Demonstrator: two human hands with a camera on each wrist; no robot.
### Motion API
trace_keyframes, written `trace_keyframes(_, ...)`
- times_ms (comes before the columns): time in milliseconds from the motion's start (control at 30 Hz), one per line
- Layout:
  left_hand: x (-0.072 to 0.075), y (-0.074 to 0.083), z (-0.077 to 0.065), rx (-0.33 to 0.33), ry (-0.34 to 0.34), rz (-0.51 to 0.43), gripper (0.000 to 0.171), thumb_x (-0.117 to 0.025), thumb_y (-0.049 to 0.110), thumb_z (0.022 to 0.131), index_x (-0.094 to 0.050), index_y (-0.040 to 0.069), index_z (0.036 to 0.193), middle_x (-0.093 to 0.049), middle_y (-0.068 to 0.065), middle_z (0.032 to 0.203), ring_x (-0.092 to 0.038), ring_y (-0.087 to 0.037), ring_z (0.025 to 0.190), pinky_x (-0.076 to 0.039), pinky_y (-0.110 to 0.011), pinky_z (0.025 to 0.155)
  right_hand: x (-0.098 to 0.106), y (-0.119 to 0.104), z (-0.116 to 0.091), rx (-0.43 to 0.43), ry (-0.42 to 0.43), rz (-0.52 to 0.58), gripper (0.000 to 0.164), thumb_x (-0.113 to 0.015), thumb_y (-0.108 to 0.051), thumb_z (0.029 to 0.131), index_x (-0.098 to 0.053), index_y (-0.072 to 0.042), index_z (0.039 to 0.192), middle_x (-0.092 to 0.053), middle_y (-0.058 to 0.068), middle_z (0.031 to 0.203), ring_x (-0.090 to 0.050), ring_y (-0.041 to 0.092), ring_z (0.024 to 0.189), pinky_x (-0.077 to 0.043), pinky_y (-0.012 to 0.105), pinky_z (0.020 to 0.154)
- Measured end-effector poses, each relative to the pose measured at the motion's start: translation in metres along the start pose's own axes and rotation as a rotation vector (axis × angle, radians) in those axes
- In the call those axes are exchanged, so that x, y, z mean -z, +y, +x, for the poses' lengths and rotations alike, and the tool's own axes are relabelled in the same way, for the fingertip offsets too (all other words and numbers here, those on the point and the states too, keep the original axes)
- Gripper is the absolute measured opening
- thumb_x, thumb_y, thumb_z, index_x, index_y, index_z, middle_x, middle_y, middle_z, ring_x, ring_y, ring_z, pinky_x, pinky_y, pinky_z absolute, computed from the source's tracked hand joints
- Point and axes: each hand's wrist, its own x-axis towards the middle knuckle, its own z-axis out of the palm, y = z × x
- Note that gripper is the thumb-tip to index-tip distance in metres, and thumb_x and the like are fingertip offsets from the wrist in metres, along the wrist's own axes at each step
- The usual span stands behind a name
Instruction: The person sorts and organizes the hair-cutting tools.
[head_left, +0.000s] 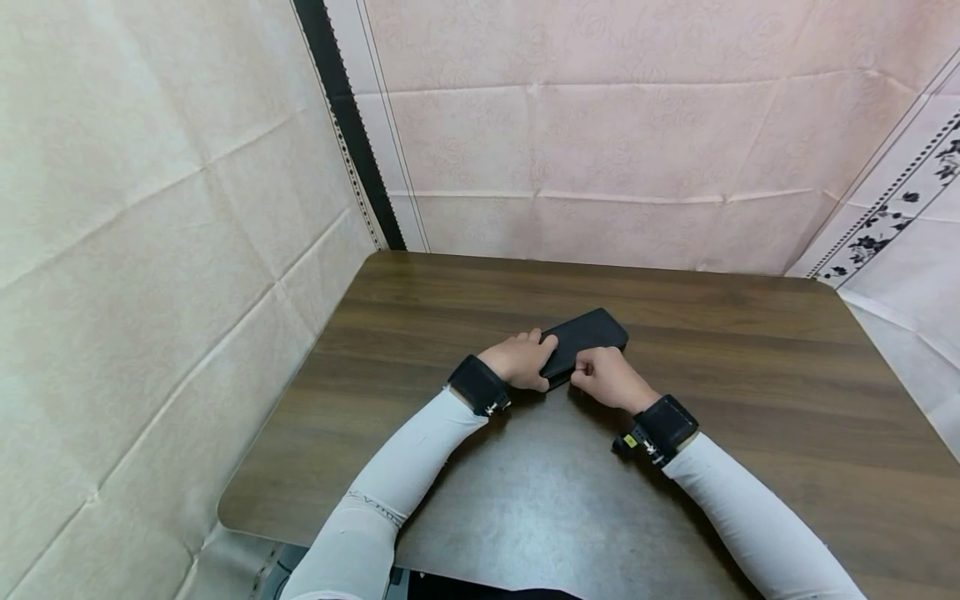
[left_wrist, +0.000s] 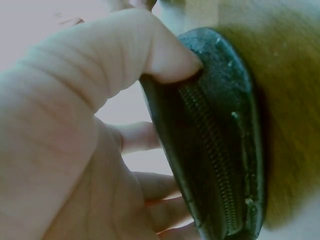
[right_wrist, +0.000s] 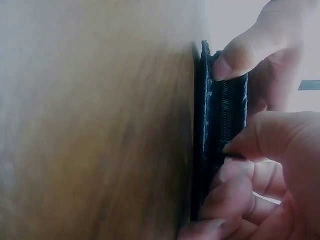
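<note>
A black zip wallet (head_left: 587, 335) with stitched edges lies slantwise on the table. My left hand (head_left: 519, 361) holds its left end, the thumb pressing on the zipped edge and the other fingers on the far side. In the left wrist view, closed zipper teeth (left_wrist: 212, 150) run along the edge from beneath that thumb. At the wallet's near edge, my right hand (head_left: 611, 379) has thumb and forefinger pinched on the zipper pull (right_wrist: 234, 155), which is mostly covered. The right hand's other fingers are curled low beside the wallet.
The brown wood-grain table (head_left: 420, 308) has rounded corners and its near edge close to the body. Pale patterned cloth (head_left: 637, 150) hangs behind it and more hangs on the left. Black straps with small cameras (head_left: 480, 385) sit on both wrists.
</note>
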Motion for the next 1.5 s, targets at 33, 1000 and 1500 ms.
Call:
trace_keyframes(33,0.0,0.0,0.0,0.0,-0.001,0.001,0.067,-0.068,0.042,0.098,-0.037,0.013,0.15,-0.044,-0.018,0.149,-0.051,-0.03,0.128,-0.044,-0.039,0.11,0.0,0.0,0.0,-0.001,0.003,0.0,0.024,-0.065,-0.006,0.092,-0.061,-0.014,0.07,-0.052,-0.004,0.061,-0.047,0.01,0.052,-0.039,0.024,0.055)
trace_keyframes(1000,-0.004,-0.002,0.003,0.016,0.096,-0.056,0.07,-0.076,0.047,0.091,-0.043,0.016,0.144,-0.052,-0.013,0.137,-0.055,-0.023,0.113,-0.052,-0.038,0.093,0.002,-0.001,-0.001,-0.029,-0.038,0.043,0.023,-0.065,-0.006,0.092,-0.063,-0.013,0.07,-0.056,-0.004,0.062,-0.05,0.01,0.053,-0.042,0.025,0.056)
trace_keyframes(1500,0.011,-0.014,-0.011,0.091,-0.022,-0.055,0.076,-0.085,0.033,0.085,-0.039,0.016,0.144,-0.051,-0.008,0.141,-0.053,-0.023,0.123,-0.049,-0.037,0.101,-0.013,-0.021,-0.004,0.031,-0.137,0.12,0.024,-0.065,-0.013,0.102,-0.067,-0.013,0.078,-0.055,-0.007,0.057,-0.054,0.009,0.046,-0.046,0.025,0.049)
